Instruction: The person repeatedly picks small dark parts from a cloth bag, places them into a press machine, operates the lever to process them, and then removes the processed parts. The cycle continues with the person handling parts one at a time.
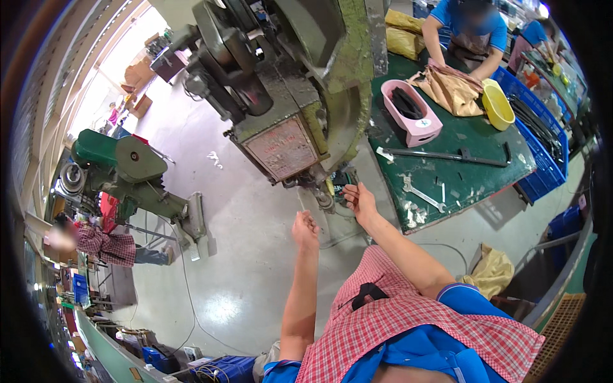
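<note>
A large worn green press-like machine (281,147) stands in front of me, with small metal fittings (324,199) at its lower end. Just short of these fittings, my left hand (306,230) is raised with its fingers curled in; whether anything is inside them is hidden. My right hand (361,203) is up beside the fittings, its fingers loosely bent and apart, and I see nothing in it. A dark part with green and yellow on it (340,181) lies right behind the right fingers.
At right is a green table (460,185) with a wrench (424,195), a long black bar (440,155), a pink bin (412,115) and a yellow basket (498,105). A co-worker (469,32) handles a brown sack there. Another green machine (140,172) stands left; cables cross the floor.
</note>
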Tool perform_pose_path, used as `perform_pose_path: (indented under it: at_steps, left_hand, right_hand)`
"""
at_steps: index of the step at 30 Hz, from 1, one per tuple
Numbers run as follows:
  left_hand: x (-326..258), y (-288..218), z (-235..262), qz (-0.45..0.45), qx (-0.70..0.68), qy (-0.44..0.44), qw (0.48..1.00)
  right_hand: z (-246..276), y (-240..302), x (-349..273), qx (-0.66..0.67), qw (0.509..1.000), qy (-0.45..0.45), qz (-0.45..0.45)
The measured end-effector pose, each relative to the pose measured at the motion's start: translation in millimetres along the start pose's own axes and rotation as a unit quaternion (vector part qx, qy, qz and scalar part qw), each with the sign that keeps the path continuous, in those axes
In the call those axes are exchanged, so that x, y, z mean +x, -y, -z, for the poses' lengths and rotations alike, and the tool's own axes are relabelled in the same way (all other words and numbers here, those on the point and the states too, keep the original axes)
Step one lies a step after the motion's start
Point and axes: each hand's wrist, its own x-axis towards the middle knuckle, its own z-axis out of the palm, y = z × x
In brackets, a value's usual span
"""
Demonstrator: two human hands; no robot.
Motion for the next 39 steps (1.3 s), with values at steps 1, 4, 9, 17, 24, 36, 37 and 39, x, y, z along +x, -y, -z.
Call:
perform_pose_path:
  at_steps: [1,4,9,17,24,36,37,39]
  left_hand:
    - [0.6,-2.6,-0.4,-0.005,-0.001,0.000,1.000]
    - [-2.1,-6.7,0.0,-0.011,0.000,0.010,1.000]
    - [-8.6,-4.7,-6.1,0.002,0.004,0.039,0.999]
    - [-10.8,-13.6,-31.7,-0.028,0.031,0.100,0.994]
    - [-17.2,-38.8,-69.8,-0.073,0.064,0.122,0.988]
    - [-40.9,-41.0,-57.8,-0.072,-0.012,0.175,0.982]
    - [-54.8,-40.9,-61.0,-0.080,0.001,0.168,0.983]
    - [-85.4,-43.4,-68.5,-0.113,0.054,0.174,0.977]
  right_hand:
    - [-5.3,-0.4,0.6,0.001,1.000,0.003,0.004]
    - [-19.7,-0.2,-1.5,-0.012,1.000,0.004,0.015]
    - [-31.3,2.9,-4.6,-0.030,0.999,0.020,0.038]
    - [-41.8,12.3,-18.7,-0.073,0.993,0.085,0.036]
    - [-67.2,9.8,-26.3,-0.138,0.980,0.133,0.056]
    - [-52.7,17.2,-37.7,0.025,0.988,0.153,0.008]
    - [-47.6,23.3,-47.1,-0.027,0.985,0.170,0.031]
    - [-34.9,37.9,-70.9,-0.125,0.969,0.196,0.079]
